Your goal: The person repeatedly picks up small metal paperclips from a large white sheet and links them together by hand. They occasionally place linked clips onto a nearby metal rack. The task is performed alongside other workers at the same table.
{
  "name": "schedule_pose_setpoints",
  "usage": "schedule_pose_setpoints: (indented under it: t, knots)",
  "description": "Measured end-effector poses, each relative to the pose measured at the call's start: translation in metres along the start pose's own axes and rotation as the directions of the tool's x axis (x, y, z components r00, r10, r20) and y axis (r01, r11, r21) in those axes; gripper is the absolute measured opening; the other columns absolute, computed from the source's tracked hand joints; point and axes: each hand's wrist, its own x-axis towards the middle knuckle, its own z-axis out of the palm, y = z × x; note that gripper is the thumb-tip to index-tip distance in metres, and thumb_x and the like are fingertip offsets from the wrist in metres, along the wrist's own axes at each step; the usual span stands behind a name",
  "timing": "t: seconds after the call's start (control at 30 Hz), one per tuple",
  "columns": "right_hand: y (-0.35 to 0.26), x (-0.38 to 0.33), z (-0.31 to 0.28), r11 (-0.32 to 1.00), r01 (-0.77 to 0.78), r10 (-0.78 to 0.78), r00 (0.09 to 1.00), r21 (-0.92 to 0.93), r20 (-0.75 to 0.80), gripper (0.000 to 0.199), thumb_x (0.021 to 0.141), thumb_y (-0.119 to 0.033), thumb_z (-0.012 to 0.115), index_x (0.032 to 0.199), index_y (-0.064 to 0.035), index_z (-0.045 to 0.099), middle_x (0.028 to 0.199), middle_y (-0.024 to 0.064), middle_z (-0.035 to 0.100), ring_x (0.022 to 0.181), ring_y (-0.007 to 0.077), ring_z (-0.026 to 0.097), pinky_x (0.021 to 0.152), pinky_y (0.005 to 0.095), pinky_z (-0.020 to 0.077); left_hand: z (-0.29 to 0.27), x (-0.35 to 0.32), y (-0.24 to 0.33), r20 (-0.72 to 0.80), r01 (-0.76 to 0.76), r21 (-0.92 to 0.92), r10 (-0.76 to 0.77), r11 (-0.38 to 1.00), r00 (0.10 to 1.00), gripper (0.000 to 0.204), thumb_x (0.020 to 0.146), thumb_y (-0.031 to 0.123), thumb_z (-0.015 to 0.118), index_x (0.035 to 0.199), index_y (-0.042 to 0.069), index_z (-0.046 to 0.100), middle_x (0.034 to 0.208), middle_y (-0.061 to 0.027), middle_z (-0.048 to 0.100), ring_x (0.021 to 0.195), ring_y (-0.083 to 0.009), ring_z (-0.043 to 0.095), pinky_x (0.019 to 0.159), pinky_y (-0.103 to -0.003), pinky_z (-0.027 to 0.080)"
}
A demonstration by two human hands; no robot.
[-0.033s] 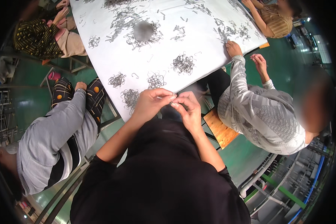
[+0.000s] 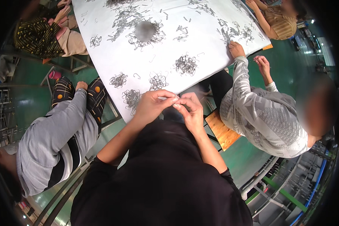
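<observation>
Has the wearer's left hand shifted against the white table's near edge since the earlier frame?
No. The left hand sits in the same spot over the near edge of the white table, fingertips meeting the right hand beside the same wire pile.

Item under the fingers (image 2: 168, 100): a small piece pinched between the tips of both hands, at the point where the left hand's (image 2: 151, 106) fingertips meet those of the right hand (image 2: 192, 109). It is almost wholly covered; shape and colour cannot be told.

Nearest to the fingers: a tangled heap of thin grey bent-wire hooks (image 2: 132, 98), lying loose on the white-covered counter (image 2: 214, 52) just left of the left fingers. A second like heap (image 2: 158, 81) lies just beyond the fingertips, and a third, denser one (image 2: 186, 64) farther beyond the right fingers.
</observation>
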Motion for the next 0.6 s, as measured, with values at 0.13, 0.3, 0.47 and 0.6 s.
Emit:
schedule_pose_setpoints:
  t: [0.13, 0.3, 0.47, 0.6]
  knots:
    - [0.008, 0.017, -0.01, 0.999, -0.03, 0.024, 0.988, 0.039, 0.155, 0.015, 0.077, -0.007, 0.074, 0.092, -0.0049, 0.071, 0.09, 0.0046, 0.059, 0.084, 0.0161, 0.057, 0.073, 0.0288, 0.0461, -0.003, 0.001, -0.007, 0.004, -0.267, 0.324, 0.28, 0.908, 0.96, 0.01, 0.084, 0.002, 0.068, 0.092, 0.003, 0.072, 0.106, -0.0099, 0.064, 0.094, -0.0141, 0.063, 0.078, -0.025, 0.051]
    - [0.035, 0.089, -0.024, 0.982, -0.14, 0.172, 0.941, -0.126, 0.291, 0.022, 0.084, -0.014, 0.07, 0.104, -0.0036, 0.068, 0.09, 0.0038, 0.064, 0.086, 0.0131, 0.059, 0.076, 0.0284, 0.0469, 0.001, -0.004, -0.017, -0.077, -0.247, 0.342, 0.289, 0.906, 0.954, 0.012, 0.077, 0.007, 0.073, 0.089, 0.01, 0.075, 0.099, -0.0035, 0.065, 0.095, -0.0196, 0.059, 0.083, -0.031, 0.048]
    - [0.082, 0.228, 0.028, 0.94, 0.102, -0.011, 0.963, -0.325, 0.271, 0.016, 0.087, -0.018, 0.065, 0.093, -0.0049, 0.07, 0.09, 0.0123, 0.068, 0.081, 0.0254, 0.064, 0.075, 0.0355, 0.0492, 0.007, -0.008, -0.021, -0.107, -0.164, 0.328, 0.209, 0.93, 0.972, 0.013, 0.078, 0.011, 0.073, 0.091, 0.01, 0.075, 0.092, -0.004, 0.065, 0.089, -0.0197, 0.06, 0.08, -0.031, 0.049]
    - [0.095, 0.317, 0.061, 0.813, 0.108, 0.084, 0.951, -0.572, 0.299, 0.011, 0.086, -0.017, 0.065, 0.091, -0.0101, 0.072, 0.093, 0.0121, 0.07, 0.087, 0.0284, 0.066, 0.079, 0.0389, 0.0505, 0.015, -0.005, -0.023, -0.146, -0.184, 0.329, 0.242, 0.926, 0.959, 0.013, 0.077, 0.01, 0.075, 0.09, 0.011, 0.074, 0.088, -0.0042, 0.066, 0.082, -0.0204, 0.06, 0.075, -0.031, 0.05]
